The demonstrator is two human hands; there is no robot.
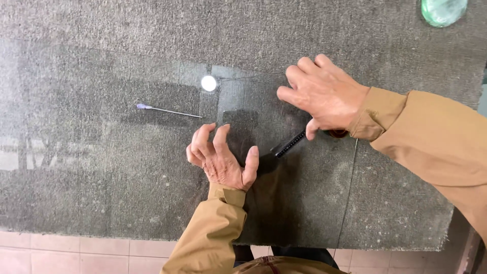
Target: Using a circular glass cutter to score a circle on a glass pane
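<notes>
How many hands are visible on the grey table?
2. The left hand presses flat near the middle; the right hand, upper right, grips a black tool. None seem hidden.

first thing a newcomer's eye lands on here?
The two hands in tan sleeves at centre: the left hand splayed on a glass sheet over grey carpet, the right hand holding a dark tool against the glass. Next, the thin rod lying to the left.
</notes>
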